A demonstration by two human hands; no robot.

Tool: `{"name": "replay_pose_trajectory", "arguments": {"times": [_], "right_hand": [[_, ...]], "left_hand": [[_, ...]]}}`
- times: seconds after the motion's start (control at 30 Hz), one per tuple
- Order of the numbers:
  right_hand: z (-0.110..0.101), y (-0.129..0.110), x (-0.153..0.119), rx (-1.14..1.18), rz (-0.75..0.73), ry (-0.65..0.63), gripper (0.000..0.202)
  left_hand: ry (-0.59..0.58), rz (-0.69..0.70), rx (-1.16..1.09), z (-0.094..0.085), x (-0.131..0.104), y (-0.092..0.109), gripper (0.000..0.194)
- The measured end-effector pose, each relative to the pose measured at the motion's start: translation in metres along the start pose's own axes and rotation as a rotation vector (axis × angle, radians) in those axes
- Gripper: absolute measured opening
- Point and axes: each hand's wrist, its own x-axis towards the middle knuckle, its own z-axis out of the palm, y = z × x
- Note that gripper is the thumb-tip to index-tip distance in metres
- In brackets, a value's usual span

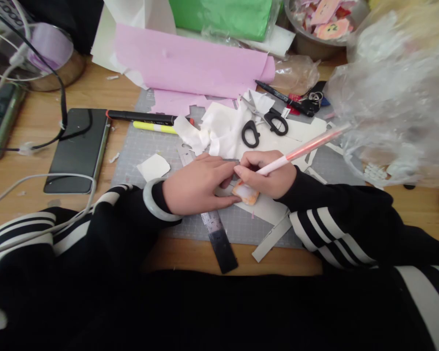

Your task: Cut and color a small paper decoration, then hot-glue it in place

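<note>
My right hand point(269, 174) is closed round a slim pen point(300, 150) with a white lower part and a shiny pink upper part. The pen slants up to the right, and its tip is hidden by my fingers. Below those fingers lies a small orange and white piece point(247, 193). My left hand point(201, 185) is closed at the piece's left side, its thumb against the edge and its other fingers bent. A metal ruler point(212, 222) passes under my left hand. White paper point(267, 209) lies beneath the piece, on a grey cutting mat point(131, 156).
Scissors point(250, 134), crumpled white paper point(219, 129) and a black pen point(281, 97) lie beyond my hands. Rolled pink paper point(193, 63) is at the back. Clear plastic bags point(395, 102) bulge at right. A phone point(76, 151) and a white cable point(69, 175) are at left.
</note>
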Motion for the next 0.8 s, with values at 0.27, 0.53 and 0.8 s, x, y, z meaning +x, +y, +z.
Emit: {"name": "replay_pose_trajectory", "arguments": {"times": [0.27,0.53,0.8], "right_hand": [[0.0000,0.0010,-0.0001,0.002,-0.005,-0.006,0.025],[0.0022,0.0051,0.0015,0.008,-0.071,0.006,0.025],[0.0022,0.0079,0.0024,0.039,-0.107,-0.012,0.026]], "left_hand": [[-0.010,-0.006,0.004,-0.0002,0.0001,0.0008,0.026],[-0.013,0.003,0.001,0.0004,-0.0008,0.0000,0.026],[-0.015,0.006,-0.008,0.0002,0.0001,0.0004,0.025]]}}
